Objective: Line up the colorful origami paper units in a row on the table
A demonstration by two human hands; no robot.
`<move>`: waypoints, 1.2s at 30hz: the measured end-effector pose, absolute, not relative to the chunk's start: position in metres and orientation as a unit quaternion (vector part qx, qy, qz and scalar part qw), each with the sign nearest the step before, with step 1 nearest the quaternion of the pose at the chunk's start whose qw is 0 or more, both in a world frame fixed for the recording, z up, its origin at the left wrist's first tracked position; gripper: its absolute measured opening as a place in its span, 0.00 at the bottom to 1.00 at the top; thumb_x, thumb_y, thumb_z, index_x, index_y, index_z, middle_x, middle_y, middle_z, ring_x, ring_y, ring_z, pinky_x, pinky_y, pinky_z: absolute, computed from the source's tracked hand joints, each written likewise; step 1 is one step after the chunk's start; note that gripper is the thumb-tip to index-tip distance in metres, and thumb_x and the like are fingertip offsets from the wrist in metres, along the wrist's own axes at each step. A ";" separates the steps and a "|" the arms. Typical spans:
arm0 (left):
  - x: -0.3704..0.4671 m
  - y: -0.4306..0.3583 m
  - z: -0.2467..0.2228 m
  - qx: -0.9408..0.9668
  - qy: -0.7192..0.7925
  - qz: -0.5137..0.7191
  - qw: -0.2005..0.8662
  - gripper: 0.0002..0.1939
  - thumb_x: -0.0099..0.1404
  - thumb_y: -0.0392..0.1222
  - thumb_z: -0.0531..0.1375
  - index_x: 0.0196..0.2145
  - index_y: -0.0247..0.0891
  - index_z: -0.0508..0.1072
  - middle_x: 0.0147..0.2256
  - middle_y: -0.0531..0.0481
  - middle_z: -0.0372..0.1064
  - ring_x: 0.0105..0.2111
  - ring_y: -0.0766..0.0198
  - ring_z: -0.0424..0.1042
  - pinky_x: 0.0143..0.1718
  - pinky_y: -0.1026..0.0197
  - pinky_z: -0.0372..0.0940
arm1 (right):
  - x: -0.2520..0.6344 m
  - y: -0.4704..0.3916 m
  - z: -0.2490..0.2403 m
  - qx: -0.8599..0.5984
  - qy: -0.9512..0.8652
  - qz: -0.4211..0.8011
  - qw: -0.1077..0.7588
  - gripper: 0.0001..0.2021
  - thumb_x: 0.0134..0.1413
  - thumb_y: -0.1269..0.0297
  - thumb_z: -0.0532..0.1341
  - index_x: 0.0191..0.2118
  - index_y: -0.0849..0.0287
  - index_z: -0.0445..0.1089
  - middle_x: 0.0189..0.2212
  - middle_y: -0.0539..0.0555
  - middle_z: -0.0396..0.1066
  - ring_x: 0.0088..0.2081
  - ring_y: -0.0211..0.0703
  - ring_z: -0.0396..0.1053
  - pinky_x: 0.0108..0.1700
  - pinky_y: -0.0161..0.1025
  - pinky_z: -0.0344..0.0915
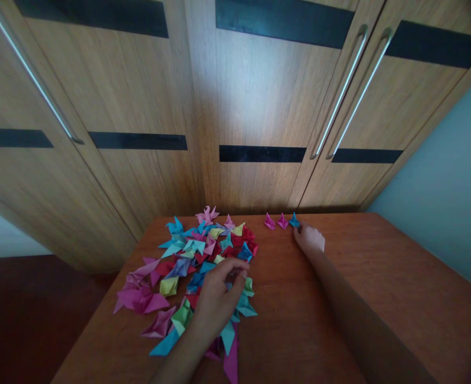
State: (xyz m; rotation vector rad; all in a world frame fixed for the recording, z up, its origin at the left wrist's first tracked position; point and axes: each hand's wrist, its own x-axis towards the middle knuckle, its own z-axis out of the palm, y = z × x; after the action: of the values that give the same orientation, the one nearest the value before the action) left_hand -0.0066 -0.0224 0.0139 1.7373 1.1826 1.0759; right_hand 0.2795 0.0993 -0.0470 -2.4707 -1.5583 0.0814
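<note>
At the left of the worktop (283, 314) we see a heap of folded paper (181, 266); we judge each piece to be light, springy and easily crushed, best taken by its thicker folded middle, not a thin tip. Our left hand (218, 294) is over the heap's right side, its thumb and finger bent close together; we cannot tell whether anything lies between them. Farther right, two pink paper pieces (269, 222) stand near the back edge, then a blue paper piece (294, 220) beside them, touched by the fingertips of our right hand (311, 241); we cannot tell whether they clamp it. The heap mixes matte points, creased pockets and petal-like fans; the worktop is smooth reddish-brown, with a wood-grain cupboard (255, 101) behind.
</note>
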 end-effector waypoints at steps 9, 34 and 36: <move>-0.006 -0.024 0.018 0.690 0.459 0.417 0.373 0.08 0.62 0.37 0.54 0.35 0.40 0.73 0.32 0.51 0.72 0.33 0.62 0.71 0.34 0.63 0.63 | 0.277 0.101 -0.049 -0.824 -0.559 0.020 0.088 0.17 0.60 0.55 0.50 0.45 0.57 0.69 0.40 0.61 0.72 0.42 0.51 0.71 0.41 0.43 0.64; -0.006 -0.022 0.016 0.697 0.462 0.405 0.371 0.08 0.63 0.37 0.54 0.34 0.40 0.73 0.34 0.51 0.73 0.35 0.62 0.71 0.35 0.65 0.63 | 0.270 0.087 -0.049 -0.824 -0.561 0.013 0.084 0.20 0.61 0.50 0.48 0.42 0.58 0.70 0.36 0.59 0.73 0.39 0.50 0.72 0.38 0.40 0.64; -0.005 -0.023 0.017 0.697 0.460 0.404 0.373 0.08 0.63 0.37 0.54 0.34 0.40 0.73 0.34 0.51 0.73 0.35 0.63 0.71 0.35 0.65 0.63 | 0.263 0.084 -0.049 -0.811 -0.579 0.011 0.081 0.20 0.60 0.49 0.48 0.42 0.56 0.70 0.36 0.58 0.73 0.40 0.50 0.72 0.39 0.40 0.63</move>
State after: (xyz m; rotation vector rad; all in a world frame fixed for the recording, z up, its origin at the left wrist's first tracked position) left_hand -0.0054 -0.0232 0.0167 1.7853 1.1774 1.0353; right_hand 0.2631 0.0842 -0.0495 -2.4244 -1.7299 0.0327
